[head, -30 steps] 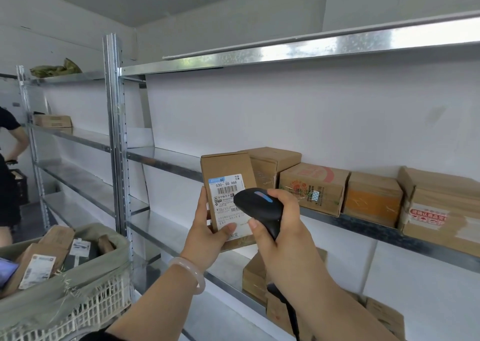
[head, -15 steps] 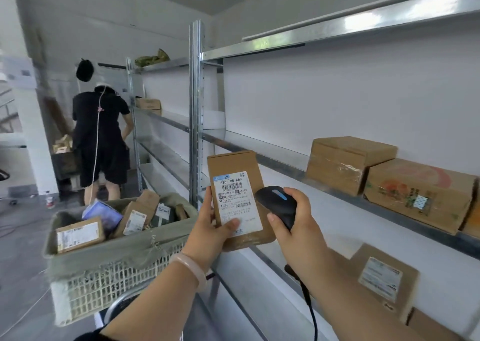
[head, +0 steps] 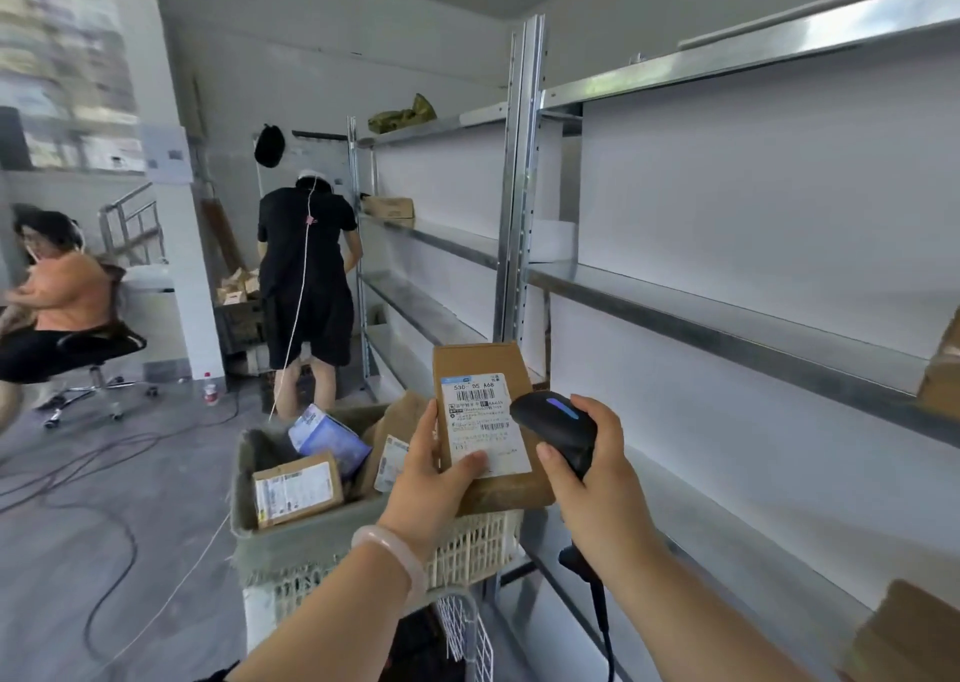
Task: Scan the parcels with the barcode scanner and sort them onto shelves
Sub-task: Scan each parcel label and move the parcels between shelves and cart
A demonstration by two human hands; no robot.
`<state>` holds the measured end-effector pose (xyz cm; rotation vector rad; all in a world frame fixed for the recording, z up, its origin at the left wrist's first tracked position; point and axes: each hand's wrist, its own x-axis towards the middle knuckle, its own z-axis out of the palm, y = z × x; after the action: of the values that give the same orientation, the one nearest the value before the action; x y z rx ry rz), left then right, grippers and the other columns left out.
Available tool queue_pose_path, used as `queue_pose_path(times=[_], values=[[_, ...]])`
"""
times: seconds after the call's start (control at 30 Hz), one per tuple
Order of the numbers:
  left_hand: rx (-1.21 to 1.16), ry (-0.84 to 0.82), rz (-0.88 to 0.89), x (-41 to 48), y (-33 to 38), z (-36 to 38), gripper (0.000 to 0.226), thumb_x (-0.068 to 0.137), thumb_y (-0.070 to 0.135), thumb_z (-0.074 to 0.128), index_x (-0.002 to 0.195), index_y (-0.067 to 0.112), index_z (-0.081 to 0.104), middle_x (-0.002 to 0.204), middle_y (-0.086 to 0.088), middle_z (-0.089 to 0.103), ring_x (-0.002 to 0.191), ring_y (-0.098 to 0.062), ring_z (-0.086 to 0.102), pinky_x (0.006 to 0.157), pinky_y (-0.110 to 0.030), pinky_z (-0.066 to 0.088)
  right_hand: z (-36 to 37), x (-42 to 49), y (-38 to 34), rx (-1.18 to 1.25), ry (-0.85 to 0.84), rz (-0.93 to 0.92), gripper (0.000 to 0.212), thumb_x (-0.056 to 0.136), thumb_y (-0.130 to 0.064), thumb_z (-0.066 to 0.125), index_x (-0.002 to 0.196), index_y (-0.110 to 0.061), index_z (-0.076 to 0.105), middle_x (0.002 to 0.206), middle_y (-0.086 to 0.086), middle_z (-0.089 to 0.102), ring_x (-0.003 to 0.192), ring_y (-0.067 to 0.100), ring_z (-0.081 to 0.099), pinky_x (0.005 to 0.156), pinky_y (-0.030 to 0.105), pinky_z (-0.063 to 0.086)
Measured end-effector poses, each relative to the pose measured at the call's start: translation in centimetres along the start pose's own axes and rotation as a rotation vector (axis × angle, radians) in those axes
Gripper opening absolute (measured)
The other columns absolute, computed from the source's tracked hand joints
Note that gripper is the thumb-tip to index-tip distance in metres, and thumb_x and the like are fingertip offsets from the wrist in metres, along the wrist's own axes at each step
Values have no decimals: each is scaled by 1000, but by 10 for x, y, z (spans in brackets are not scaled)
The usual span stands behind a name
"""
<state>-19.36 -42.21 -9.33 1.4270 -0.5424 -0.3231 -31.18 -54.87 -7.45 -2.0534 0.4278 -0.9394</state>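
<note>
At centre frame, left hand [head: 423, 489] grips an upright parcel [head: 483, 421]; right hand [head: 597, 484] clasps the black barcode scanner [head: 558, 429] just beside its label.

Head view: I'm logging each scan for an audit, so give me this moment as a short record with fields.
left hand: left hand holds the parcel upright, label facing the camera
right hand: right hand grips the barcode scanner, head beside the label
label: top line looks like 530-05 A66
basket: basket below, more parcels inside
shelves: metal shelves to the right, mostly bare
others: two people further back
</note>
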Motion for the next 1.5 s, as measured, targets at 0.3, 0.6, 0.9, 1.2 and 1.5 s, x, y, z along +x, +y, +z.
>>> queue_pose_path(times=[0.3,0.6,0.9,1.2,1.5], values=[[32,66,-101,64,-26,-52,69,94,6,61,149,31,28,100,14,58,83,-2,58,52,-5,46,83,54,22,-16,-66,53,50,92,-34,60,128,-45,28,117,-16,52,94,1,58,72,8,46],[188,111,-146,162,-88,-48,53,91,14,67,120,50,41,127,2,60,107,-8,60,68,-8,45,130,129,97,1,-148,83,51,92,-29,61,122,-51,26,118,-15,50,93,-3,56,74,8,46],[345,177,-215,268,-129,-17,57,88,12,69,126,42,40,106,22,62,102,8,60,79,-7,48,153,234,177,-30,-263,89,52,92,-28,63,124,-48,27,118,-16,48,105,4,54,89,19,50],[415,203,-386,345,-192,-37,70,85,16,72,141,42,38,123,3,55,110,-17,60,97,-37,53,215,279,244,-85,-345,190,56,89,-30,66,117,-57,26,121,-13,51,110,12,56,94,34,53],[631,25,-508,392,-264,-67,75,92,15,63,155,31,24,148,-2,34,112,-12,42,89,-22,38,258,285,284,-88,-354,391,51,91,-31,65,128,-47,33,119,-19,48,106,3,54,76,5,41]])
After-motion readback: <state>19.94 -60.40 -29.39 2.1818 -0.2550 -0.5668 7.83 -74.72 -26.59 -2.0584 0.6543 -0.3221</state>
